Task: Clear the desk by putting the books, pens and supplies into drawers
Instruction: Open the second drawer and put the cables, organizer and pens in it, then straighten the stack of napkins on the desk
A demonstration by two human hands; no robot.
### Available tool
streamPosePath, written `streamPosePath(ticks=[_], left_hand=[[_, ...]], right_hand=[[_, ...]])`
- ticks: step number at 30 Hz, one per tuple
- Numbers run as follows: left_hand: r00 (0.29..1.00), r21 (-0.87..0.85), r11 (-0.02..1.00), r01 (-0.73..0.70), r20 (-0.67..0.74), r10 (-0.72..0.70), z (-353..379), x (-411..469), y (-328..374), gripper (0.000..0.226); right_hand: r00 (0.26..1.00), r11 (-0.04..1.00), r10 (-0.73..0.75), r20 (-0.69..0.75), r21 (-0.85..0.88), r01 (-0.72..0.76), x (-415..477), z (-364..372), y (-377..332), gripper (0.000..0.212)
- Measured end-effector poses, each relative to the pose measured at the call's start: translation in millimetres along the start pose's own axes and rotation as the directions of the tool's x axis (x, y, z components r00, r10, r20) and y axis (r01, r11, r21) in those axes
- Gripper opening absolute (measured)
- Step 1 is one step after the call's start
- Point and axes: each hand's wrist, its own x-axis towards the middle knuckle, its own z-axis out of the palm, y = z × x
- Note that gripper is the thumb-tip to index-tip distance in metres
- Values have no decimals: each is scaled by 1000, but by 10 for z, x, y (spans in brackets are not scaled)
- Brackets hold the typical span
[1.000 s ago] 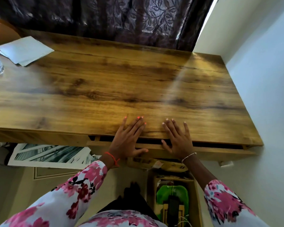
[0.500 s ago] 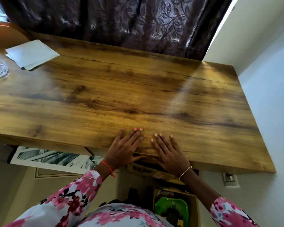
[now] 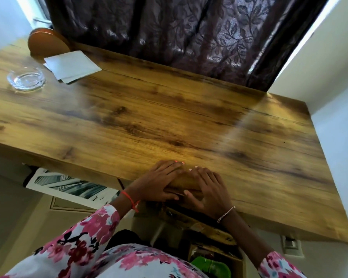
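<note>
The wooden desk (image 3: 169,121) fills the view. My left hand (image 3: 159,183) and my right hand (image 3: 209,189) lie flat side by side on the desk's front edge, fingers spread over the top and thumbs curled under the edge, holding nothing. The drawer sits under the desk and no gap of it shows. White papers (image 3: 72,66) lie at the desk's far left, beside a clear glass dish (image 3: 26,78).
A dark patterned curtain (image 3: 179,33) hangs behind the desk; a white wall (image 3: 340,137) bounds the right side. A round orange-brown object (image 3: 46,43) stands at the back left. Below the desk are a printed picture (image 3: 68,187) and a box with a green item (image 3: 211,266).
The drawer that stood slightly open under the front edge has slid in out of sight. Both hands moved closer together on the edge, and the view has swung left and tilted.
</note>
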Motion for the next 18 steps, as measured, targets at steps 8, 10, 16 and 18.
streamPosePath(ticks=[8, 10, 16, 18], left_hand=[[944, -79, 957, 280, -157, -290, -664, -624, -1073, 75], [919, -104, 935, 339, -178, -353, -790, -844, -1396, 75], [862, -141, 888, 438, -213, -459, -1130, -1569, -2366, 74], [846, -138, 868, 477, -197, -496, -1211, -1780, -2650, 70]], right_hand=[[991, 997, -57, -120, 49, 63, 1085, 12, -697, 50], [989, 996, -58, -137, 56, 67, 1353, 73, -924, 49], [976, 984, -42, -212, 160, 77, 2180, 224, -1796, 47], [970, 979, -41, -240, 186, 87, 2418, 261, -2080, 46]])
